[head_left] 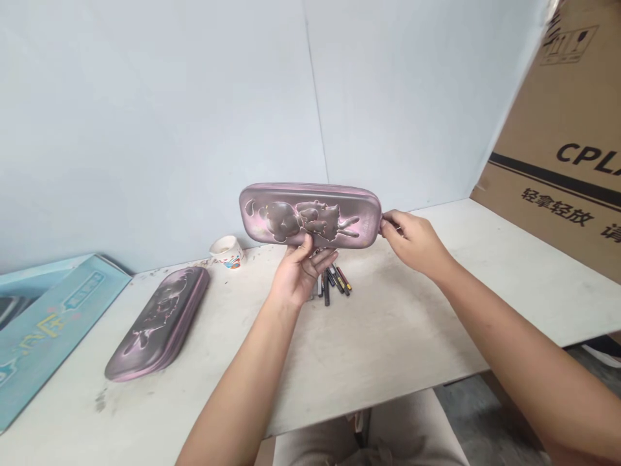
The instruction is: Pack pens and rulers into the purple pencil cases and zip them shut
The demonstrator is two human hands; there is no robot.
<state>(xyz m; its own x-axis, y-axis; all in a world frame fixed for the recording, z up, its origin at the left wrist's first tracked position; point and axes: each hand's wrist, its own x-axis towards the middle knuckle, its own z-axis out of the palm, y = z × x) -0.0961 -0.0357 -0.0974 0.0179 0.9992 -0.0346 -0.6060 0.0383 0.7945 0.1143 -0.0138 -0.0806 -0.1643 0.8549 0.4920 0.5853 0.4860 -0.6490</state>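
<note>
A pink and dark grey pencil case (310,217) with a raised cartoon figure is held up above the table, its long side level. My left hand (301,268) supports it from below, thumb on the front face and fingers underneath. At the case's right end, my right hand (410,239) pinches the edge by the zip; whether it grips the zip pull is hidden by the fingers. The case looks closed. Behind and below my left hand lies a loose bunch of pens (334,279), partly covered by that hand.
A second, similar pencil case (160,323) lies on the white table (388,336) at left. Near the wall stands a paper cup (227,251). A light-blue box (58,323) occupies the far left, and a large cardboard carton (557,142) stands at right. The table's front edge runs before my lap.
</note>
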